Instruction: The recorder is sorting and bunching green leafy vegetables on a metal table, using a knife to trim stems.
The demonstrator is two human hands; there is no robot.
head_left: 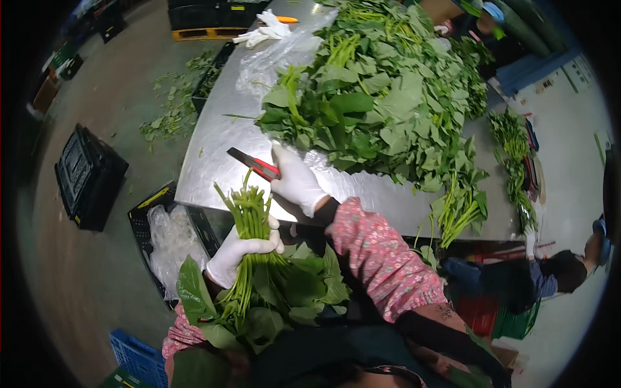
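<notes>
At the edge of a shiny steel table [210,145], a white-gloved left hand [238,255] clenches a bundle of long green leafy stems [251,210], bare ends up; the white-gloved right hand [297,183] grips a red-handled, dark-bladed knife [264,168]. Stem-trimming seems in hand, calling next for a blade clear of fingers.

Worktop [210,155] surfaced in shiny metal, left part bare. Centre and far right covered by large heap of leafy greens [401,97]; near edge, towards right, overhung by green stems [459,220]. Far left: clear plastic sheeting [275,61] crumpled, white gloves [264,31] and slim orange object [286,19] laid close by. Floor [123,265] at left strewn with leaf scraps [171,107]; black crate [90,178] set down there, wooden pallet [207,34] placed farther off.
</notes>
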